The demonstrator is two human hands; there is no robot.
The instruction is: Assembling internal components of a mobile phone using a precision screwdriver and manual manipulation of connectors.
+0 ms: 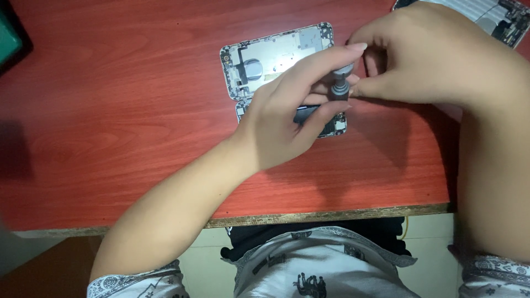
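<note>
both hands, left hand (281, 118) and right hand (425, 55), pinch the screwdriver (341, 83) over the opened phone (276, 60); a slip could gouge the board beneath.

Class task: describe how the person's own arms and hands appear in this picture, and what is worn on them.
Both forearms are bare from sleeve to fingertips. The left hand and right hand wear no gloves, rings or watch that show. Short white sleeves with a dark patterned hem cover the upper arms. Fingernails are fairly long and unpainted.
</note>
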